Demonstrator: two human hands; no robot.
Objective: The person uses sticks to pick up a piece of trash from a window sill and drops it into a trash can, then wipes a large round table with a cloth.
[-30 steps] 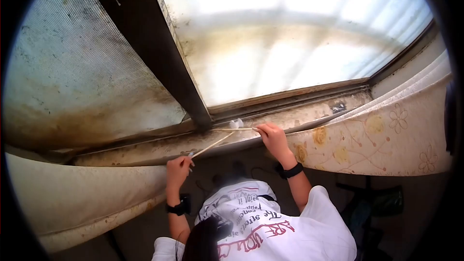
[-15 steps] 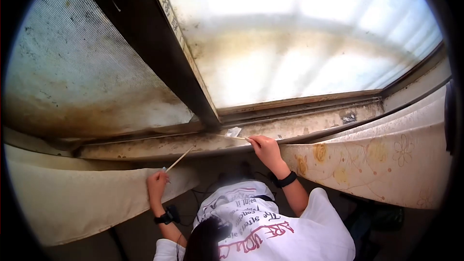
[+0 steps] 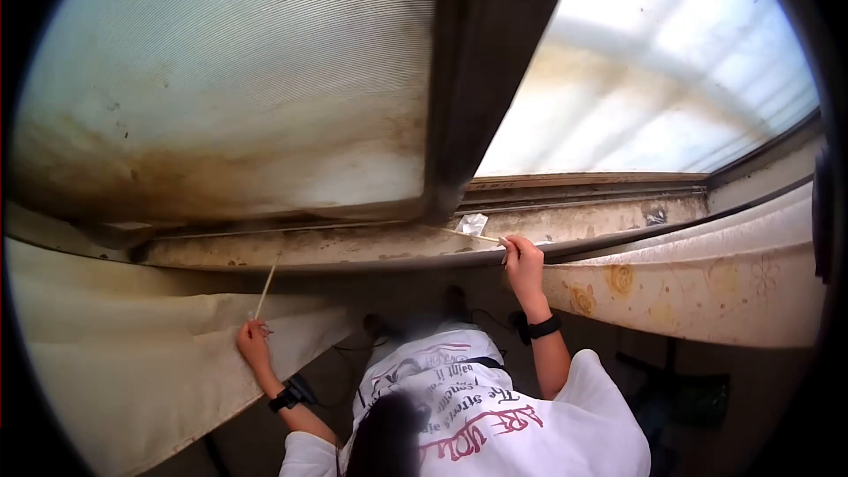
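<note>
My left hand (image 3: pixel 255 340) is closed around the lower end of a thin wooden stick (image 3: pixel 267 287), much like a chopstick. That stick points up, its tip overlapping the front edge of the windowsill (image 3: pixel 353 246). Farther right, my right hand (image 3: pixel 525 267) pinches a second pale wooden stick (image 3: pixel 473 234). Its tip points left along the dirty sill, near the foot of the dark window frame (image 3: pixel 449 185). A crumpled white tissue (image 3: pixel 472 224) lies on the sill right beside this stick, close to my right fingers.
Stained window panes (image 3: pixel 265 150) rise behind the sill. A dark scrap (image 3: pixel 655 215) lies at its right end. Below hang a plain pale curtain (image 3: pixel 115 344) on the left and a flowered curtain (image 3: pixel 698 291) on the right. Cables and dark objects show on the floor.
The view has turned left, so the window frame appears farther right. My left hand has moved left and down with its stick, which stands steeper. My right hand still holds its stick near the tissue.
</note>
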